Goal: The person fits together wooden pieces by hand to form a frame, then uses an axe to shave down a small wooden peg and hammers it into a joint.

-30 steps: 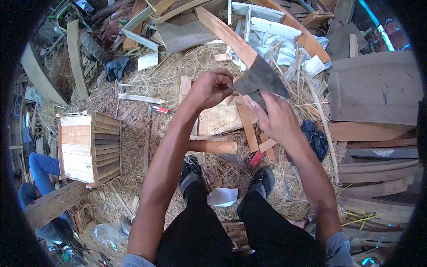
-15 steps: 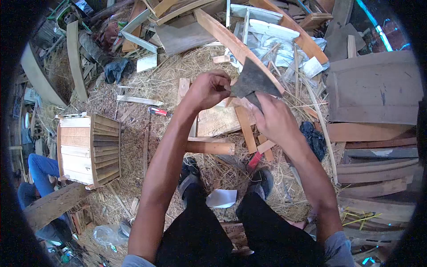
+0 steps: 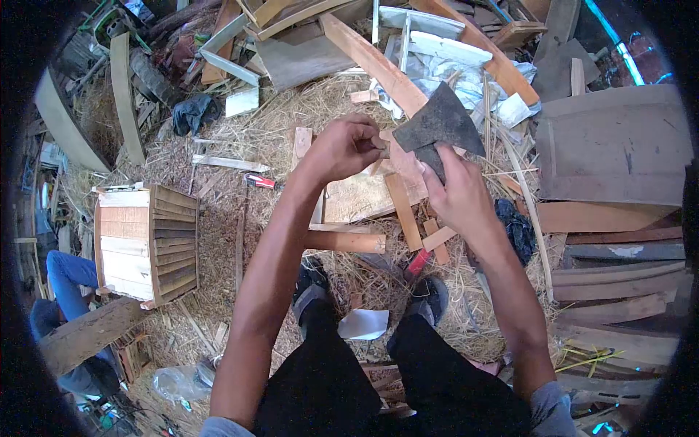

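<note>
My right hand (image 3: pixel 460 191) is closed around the short grip of a hatchet (image 3: pixel 440 120), whose broad dark blade points up and away from me. To its left, my left hand (image 3: pixel 341 151) pinches a small piece of wood (image 3: pixel 385 150) between thumb and fingers. A gap separates the blade from that piece. Most of the hatchet's handle is hidden by my right hand. Below both hands lies a pale wooden board (image 3: pixel 355 198), with a narrow wood strip (image 3: pixel 403 213) over its right side and a thicker wood block (image 3: pixel 345 241) nearer my feet.
A slatted wooden crate (image 3: pixel 145 244) stands at the left, near another person's leg in blue jeans (image 3: pixel 71 269). A red-handled tool (image 3: pixel 418 262) lies by my right foot, and a red-and-white tool (image 3: pixel 259 181) lies on the straw. Stacked planks (image 3: pixel 619 280) line the right.
The hatchet has moved up and to the right, away from my left hand, and its blade has turned. My left hand has barely moved and still pinches the small piece.
</note>
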### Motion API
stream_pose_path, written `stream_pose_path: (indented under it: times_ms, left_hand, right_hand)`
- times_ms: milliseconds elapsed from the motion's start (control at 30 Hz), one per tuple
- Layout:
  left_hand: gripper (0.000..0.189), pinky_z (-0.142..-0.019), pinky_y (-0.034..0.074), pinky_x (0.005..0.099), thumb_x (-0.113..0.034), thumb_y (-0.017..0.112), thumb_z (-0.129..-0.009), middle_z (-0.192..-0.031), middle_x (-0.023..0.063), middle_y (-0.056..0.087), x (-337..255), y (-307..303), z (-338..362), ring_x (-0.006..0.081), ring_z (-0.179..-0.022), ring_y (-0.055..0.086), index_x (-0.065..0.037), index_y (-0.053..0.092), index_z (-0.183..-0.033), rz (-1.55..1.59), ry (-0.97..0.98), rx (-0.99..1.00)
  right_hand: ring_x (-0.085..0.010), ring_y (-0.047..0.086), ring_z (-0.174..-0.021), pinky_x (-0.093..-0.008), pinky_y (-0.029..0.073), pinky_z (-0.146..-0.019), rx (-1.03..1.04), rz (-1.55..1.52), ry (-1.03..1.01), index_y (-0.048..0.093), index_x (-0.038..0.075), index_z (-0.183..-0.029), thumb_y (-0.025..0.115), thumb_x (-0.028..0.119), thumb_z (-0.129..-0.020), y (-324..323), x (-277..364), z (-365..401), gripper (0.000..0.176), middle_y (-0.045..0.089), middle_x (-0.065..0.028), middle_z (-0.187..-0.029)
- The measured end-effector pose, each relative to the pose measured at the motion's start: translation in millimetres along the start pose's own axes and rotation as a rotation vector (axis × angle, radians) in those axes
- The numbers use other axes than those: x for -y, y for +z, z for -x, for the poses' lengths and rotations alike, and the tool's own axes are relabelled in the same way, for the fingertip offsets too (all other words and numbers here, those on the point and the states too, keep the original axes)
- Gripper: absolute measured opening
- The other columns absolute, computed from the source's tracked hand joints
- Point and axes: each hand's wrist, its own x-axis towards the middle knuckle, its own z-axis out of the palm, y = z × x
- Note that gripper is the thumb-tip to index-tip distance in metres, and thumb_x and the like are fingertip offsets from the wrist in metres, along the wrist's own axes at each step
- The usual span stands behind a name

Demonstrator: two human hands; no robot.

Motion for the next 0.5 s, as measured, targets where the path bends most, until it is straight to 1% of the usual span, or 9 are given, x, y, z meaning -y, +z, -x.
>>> stream_pose_path:
  times_ms: [67, 100, 200, 300, 400, 500]
  left_hand:
    - [0.033, -0.080, 0.056, 0.0371, -0.009, 0.083, -0.075, -0.097, 0.0105, 0.069, 18, 10, 1, 0.0268, -0.088, 0.070, -0.002, 0.070, -0.104, 0.087, 0.017, 0.013]
    - [0.038, -0.081, 0.056, 0.0381, -0.010, 0.083, -0.075, -0.098, 0.0113, 0.069, 14, 7, -1, 0.0293, -0.089, 0.070, -0.003, 0.069, -0.110, 0.129, 0.025, 0.018]
    - [0.048, -0.083, 0.056, 0.0398, -0.012, 0.081, -0.077, -0.099, 0.0147, 0.070, 1, -6, -4, 0.0336, -0.092, 0.071, -0.004, 0.064, -0.120, -0.080, 0.049, 0.111]
    - [0.034, -0.077, 0.055, 0.0450, -0.010, 0.078, -0.072, -0.091, 0.0196, 0.069, -7, -2, -7, 0.0394, -0.084, 0.068, -0.001, 0.068, -0.103, -0.024, -0.072, 0.150]
    - [0.035, -0.077, 0.054, 0.0453, -0.013, 0.078, -0.073, -0.091, 0.0211, 0.069, -4, 2, -8, 0.0394, -0.086, 0.067, -0.001, 0.069, -0.105, -0.074, 0.050, 0.145]
    - [0.040, -0.079, 0.055, 0.0419, -0.020, 0.081, -0.077, -0.098, 0.0187, 0.071, -2, -2, -5, 0.0359, -0.088, 0.070, -0.002, 0.068, -0.111, -0.101, -0.043, 0.183]
  right_hand:
    - [-0.0470, 0.066, -0.093, -0.0486, 0.053, -0.077, -0.005, 0.011, 0.001, 0.057, -0.004, -0.116, 0.063, 0.012, -0.093, 0, -2, 2, 0.029, 0.068, -0.0292, -0.099]
    - [-0.0469, 0.066, -0.094, -0.0485, 0.053, -0.078, -0.007, 0.015, 0.000, 0.057, -0.004, -0.117, 0.063, 0.012, -0.093, 1, -2, 3, 0.029, 0.068, -0.0292, -0.099]
    - [-0.0467, 0.066, -0.094, -0.0484, 0.053, -0.078, -0.033, -0.051, -0.010, 0.057, -0.004, -0.118, 0.064, 0.011, -0.092, 4, -3, 8, 0.031, 0.068, -0.0294, -0.100]
    - [-0.0491, 0.065, -0.088, -0.0555, 0.051, -0.076, -0.075, -0.036, -0.070, 0.056, -0.003, -0.116, 0.062, 0.017, -0.094, 3, -1, 9, 0.030, 0.067, -0.0301, -0.093]
    - [-0.0485, 0.066, -0.087, -0.0545, 0.052, -0.076, -0.064, 0.014, -0.047, 0.056, -0.002, -0.117, 0.062, 0.017, -0.094, 7, -6, 8, 0.031, 0.068, -0.0303, -0.093]
    - [-0.0480, 0.066, -0.086, -0.0544, 0.052, -0.075, -0.079, -0.002, -0.037, 0.056, -0.003, -0.118, 0.062, 0.017, -0.094, 9, -7, 7, 0.032, 0.068, -0.0302, -0.092]
